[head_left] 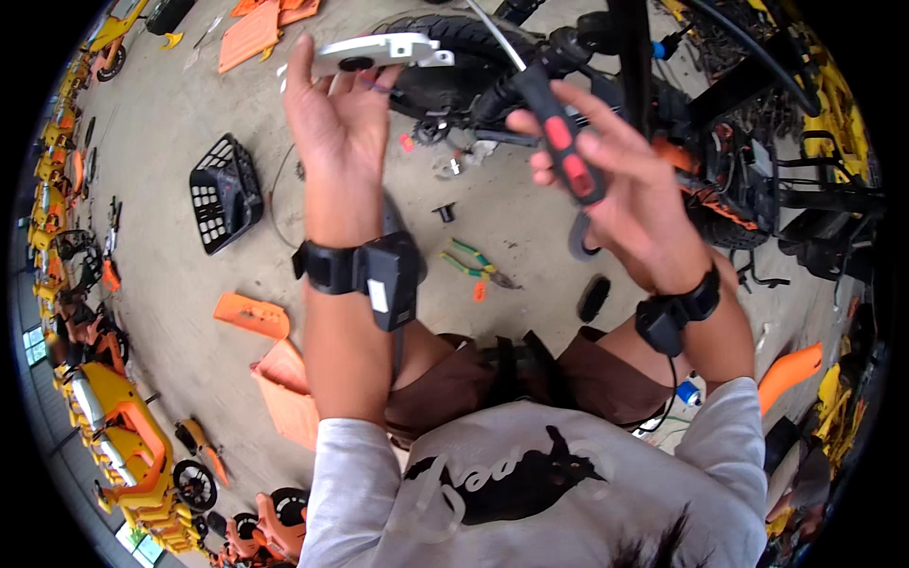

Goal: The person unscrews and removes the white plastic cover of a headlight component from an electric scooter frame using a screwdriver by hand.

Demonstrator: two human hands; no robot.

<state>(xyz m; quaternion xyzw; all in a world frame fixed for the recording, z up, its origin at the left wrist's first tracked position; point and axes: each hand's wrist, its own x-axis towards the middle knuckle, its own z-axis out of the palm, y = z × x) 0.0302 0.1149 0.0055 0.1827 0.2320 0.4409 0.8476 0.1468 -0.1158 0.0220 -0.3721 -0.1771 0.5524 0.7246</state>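
My left hand point(336, 118) is raised at the upper left, its fingers closed on a white curved plate point(379, 49) with small tabs and a dark round spot. My right hand point(630, 170) grips a screwdriver point(559, 133) by its black and red handle. The metal shaft points up and away to the left, toward a black-tyred wheel point(454, 80) of a partly dismantled vehicle. On the floor between my forearms lie green-handled pliers point(473, 262), a small orange tag point(480, 292) and a small black part point(444, 212).
A black plastic basket point(225, 194) stands left of my left forearm. Orange panels point(284, 383) lie near my left elbow, and another orange panel point(791, 376) is at the right. Black frame parts point(729, 180) crowd the right side. Yellow scooters point(123, 426) line the left edge.
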